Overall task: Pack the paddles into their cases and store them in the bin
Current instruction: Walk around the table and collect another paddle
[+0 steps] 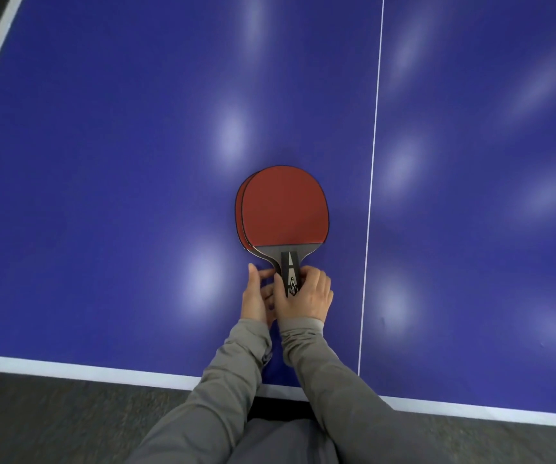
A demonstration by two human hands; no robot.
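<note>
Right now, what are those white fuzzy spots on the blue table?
In the head view, they are soft glare from lights overhead, mirrored on the shiny table. The wide lens bends its white edge line. The stacked paddles look sharp, without glare.

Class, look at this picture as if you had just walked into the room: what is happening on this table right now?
A person in grey sleeves stands at the near edge of a blue table tennis table. Two red paddles lie stacked on it, the top one shifted slightly right. The right hand grips the top paddle's handle, while the left hand touches the handles from the left side. No cases or bin show in this view, so packing has not visibly begun.
</note>
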